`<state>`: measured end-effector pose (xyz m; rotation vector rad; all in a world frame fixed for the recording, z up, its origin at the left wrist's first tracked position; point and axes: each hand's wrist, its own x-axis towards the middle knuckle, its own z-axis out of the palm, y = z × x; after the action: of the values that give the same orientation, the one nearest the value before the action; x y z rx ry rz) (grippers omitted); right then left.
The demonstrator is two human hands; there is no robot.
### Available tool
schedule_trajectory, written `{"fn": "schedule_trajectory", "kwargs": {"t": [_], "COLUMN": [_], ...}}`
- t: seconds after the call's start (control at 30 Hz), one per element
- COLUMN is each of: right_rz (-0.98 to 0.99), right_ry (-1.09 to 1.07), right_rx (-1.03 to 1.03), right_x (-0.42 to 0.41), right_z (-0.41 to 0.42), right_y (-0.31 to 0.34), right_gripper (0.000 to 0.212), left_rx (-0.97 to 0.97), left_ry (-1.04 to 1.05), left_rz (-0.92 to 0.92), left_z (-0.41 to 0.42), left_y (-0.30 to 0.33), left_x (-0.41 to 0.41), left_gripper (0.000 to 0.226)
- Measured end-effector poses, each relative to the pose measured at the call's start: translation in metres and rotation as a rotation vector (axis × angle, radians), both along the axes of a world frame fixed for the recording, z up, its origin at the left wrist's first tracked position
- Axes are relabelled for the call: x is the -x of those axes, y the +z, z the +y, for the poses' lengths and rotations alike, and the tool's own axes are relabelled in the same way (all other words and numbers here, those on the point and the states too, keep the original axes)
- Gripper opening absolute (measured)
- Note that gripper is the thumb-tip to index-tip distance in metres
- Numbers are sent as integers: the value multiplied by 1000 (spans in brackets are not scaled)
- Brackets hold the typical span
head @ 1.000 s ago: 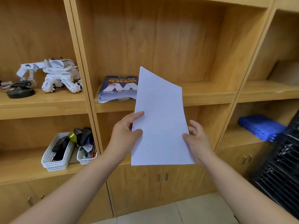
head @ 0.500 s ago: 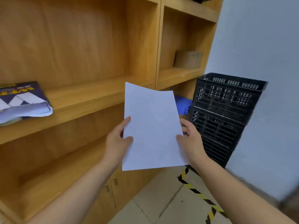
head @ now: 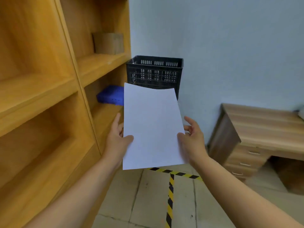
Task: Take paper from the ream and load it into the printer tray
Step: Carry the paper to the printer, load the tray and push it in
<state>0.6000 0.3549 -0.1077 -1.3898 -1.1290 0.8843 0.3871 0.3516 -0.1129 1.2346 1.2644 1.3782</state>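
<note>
I hold the paper (head: 152, 127) out in front of me with both hands, upright and tipped a little, its top edge bowed. My left hand (head: 117, 139) has its grip clamped on the left edge near the lower half: the thumb lies across the front of the sheet and the fingers are behind it, one finger sticking up past the edge. My right hand (head: 193, 139) has its grip clamped on the right edge at about the same height, thumb on the front, fingers spread loosely behind and beside the sheet. I cannot tell whether this is one sheet or a thin stack.

The paper is in the air, touching nothing but my hands. Behind its top edge stands a black crate (head: 155, 71) against the pale wall (head: 230, 46), on the floor (head: 148, 195). To my left is a wooden shelf unit (head: 41, 96); on one of its shelves lies a blue thing (head: 111, 97), partly hidden by the sheet's left corner, and on the shelf above sits a brown box (head: 108, 43). To my right is a wooden counter (head: 263, 125) with drawers (head: 245, 160) under it, well apart from the paper. Yellow-and-black tape (head: 171, 191) runs across the floor tiles below the sheet's bottom edge and down toward me.
</note>
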Motion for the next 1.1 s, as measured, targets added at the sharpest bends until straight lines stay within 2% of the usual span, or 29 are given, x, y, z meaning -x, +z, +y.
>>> {"fn": "schedule_trajectory", "kwargs": {"t": [0.27, 0.53, 0.77, 1.1], "right_rz": [-55, -21, -52, -42], "right_ry": [-288, -548, -673, -787], "right_rx": [70, 55, 10, 52], "right_x": [-78, -177, -276, -444], "right_z": [-24, -77, -121, -181], "right_y": [-26, -34, -42, -56], "right_gripper": [61, 57, 56, 54], "left_rx": [63, 143, 172, 193], "left_ry": [-286, -571, -690, -790], "left_rz": [-30, -73, -86, -127], "left_z": [41, 34, 13, -34], "left_y": [-30, -34, -33, -42], "left_x": [-81, -198, -313, -492], "left_gripper": [89, 86, 82, 74]}}
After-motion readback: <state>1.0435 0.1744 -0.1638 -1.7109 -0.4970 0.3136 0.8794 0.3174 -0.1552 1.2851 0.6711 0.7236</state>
